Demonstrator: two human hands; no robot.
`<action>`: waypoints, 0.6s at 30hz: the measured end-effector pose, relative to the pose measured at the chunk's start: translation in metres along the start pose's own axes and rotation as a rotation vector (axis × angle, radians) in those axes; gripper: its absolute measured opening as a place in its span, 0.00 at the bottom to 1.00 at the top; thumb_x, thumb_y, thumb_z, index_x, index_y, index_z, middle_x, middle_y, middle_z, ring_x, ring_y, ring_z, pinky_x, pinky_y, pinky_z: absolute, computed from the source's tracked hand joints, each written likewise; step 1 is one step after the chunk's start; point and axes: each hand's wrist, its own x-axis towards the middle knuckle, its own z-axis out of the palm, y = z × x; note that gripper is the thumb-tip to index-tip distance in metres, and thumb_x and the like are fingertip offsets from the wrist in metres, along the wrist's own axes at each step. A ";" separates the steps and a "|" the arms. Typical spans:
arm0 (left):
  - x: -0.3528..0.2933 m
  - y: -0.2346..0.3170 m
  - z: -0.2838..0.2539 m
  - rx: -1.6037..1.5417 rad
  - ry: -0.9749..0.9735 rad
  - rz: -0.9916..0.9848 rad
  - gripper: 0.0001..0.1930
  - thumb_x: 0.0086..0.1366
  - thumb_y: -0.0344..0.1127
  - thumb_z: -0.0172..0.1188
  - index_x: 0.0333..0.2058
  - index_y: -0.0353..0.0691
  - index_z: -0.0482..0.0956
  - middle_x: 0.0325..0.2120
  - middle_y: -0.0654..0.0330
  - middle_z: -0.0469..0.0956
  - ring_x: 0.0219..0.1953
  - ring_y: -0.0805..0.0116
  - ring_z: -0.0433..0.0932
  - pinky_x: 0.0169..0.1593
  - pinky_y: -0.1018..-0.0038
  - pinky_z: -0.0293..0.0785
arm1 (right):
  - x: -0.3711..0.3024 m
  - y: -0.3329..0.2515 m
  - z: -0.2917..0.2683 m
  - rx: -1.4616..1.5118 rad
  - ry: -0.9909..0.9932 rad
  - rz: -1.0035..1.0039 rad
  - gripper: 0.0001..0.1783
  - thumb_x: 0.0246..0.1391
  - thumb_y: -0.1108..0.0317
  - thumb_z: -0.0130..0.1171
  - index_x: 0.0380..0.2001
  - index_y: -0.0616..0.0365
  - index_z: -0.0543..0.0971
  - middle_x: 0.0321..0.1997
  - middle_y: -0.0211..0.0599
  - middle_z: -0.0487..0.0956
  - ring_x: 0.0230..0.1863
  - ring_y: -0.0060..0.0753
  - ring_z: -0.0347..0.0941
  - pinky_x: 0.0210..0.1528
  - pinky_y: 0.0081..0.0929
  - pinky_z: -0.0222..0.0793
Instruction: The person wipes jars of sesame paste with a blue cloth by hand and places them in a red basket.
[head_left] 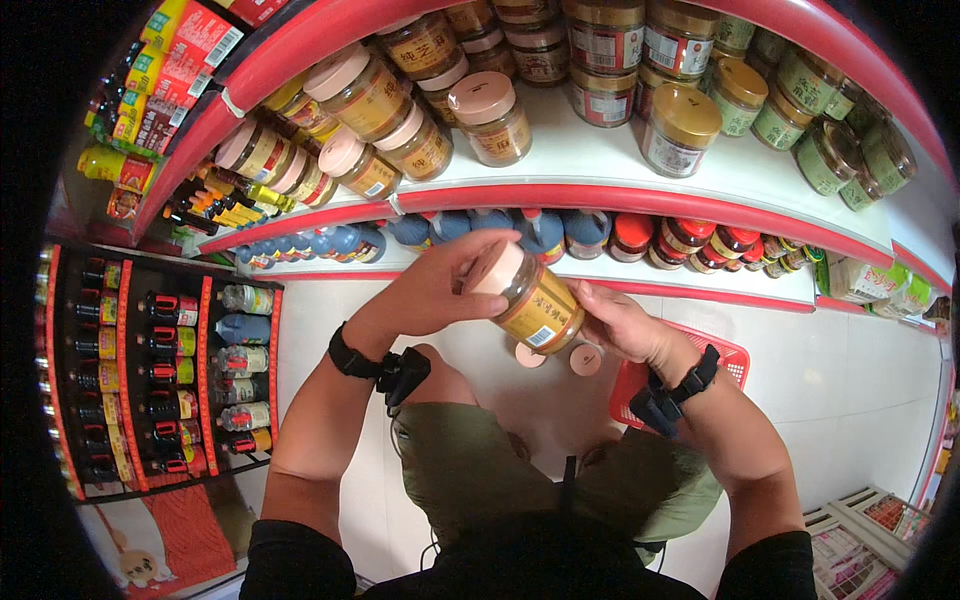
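Observation:
A glass jar (543, 312) with a pale pink lid and a yellow label is held tilted in front of me, its lid toward the upper left. My left hand (435, 283) is closed around the lid end, thumb along the lid's lower edge. Against the jar's lower right side is my right hand (628, 325), its fingers partly hidden behind the jar. Below, near the floor, two more pink lids (585, 358) show, one of them partly covered by the held jar.
Ahead, a white shelf with a red edge (640, 205) bears pink-lidded jars (490, 120) and gold-lidded jars (682, 130). Blue bottles and red-lidded jars (632, 234) stand underneath. A red plastic basket (735, 362) sits on the floor by my right forearm. Bottle racks (205, 370) line the left.

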 end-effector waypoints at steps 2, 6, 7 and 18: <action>0.001 0.016 0.004 -0.006 0.005 0.067 0.43 0.65 0.37 0.71 0.74 0.37 0.59 0.64 0.57 0.71 0.68 0.67 0.68 0.72 0.66 0.62 | 0.003 -0.002 0.001 0.010 -0.037 -0.032 0.37 0.76 0.44 0.48 0.73 0.61 0.65 0.62 0.38 0.78 0.62 0.28 0.75 0.66 0.29 0.71; 0.003 0.023 0.005 0.014 0.044 0.158 0.43 0.67 0.44 0.69 0.74 0.37 0.59 0.66 0.56 0.70 0.70 0.64 0.67 0.72 0.65 0.62 | -0.002 -0.024 0.029 0.031 -0.045 -0.152 0.35 0.76 0.46 0.48 0.72 0.62 0.65 0.61 0.35 0.78 0.60 0.25 0.76 0.64 0.27 0.72; 0.004 0.021 0.004 -0.002 0.053 0.160 0.43 0.67 0.45 0.69 0.74 0.37 0.59 0.66 0.56 0.70 0.69 0.64 0.68 0.72 0.65 0.62 | -0.003 -0.029 0.037 0.033 -0.024 -0.194 0.34 0.76 0.47 0.48 0.72 0.62 0.65 0.61 0.35 0.78 0.60 0.25 0.76 0.64 0.27 0.72; 0.023 0.023 0.020 -0.288 0.025 0.296 0.42 0.64 0.33 0.71 0.72 0.42 0.57 0.64 0.59 0.69 0.66 0.67 0.70 0.69 0.66 0.69 | 0.004 -0.029 0.043 0.878 -0.422 -0.034 0.44 0.72 0.31 0.38 0.72 0.59 0.64 0.62 0.58 0.77 0.56 0.53 0.80 0.51 0.43 0.80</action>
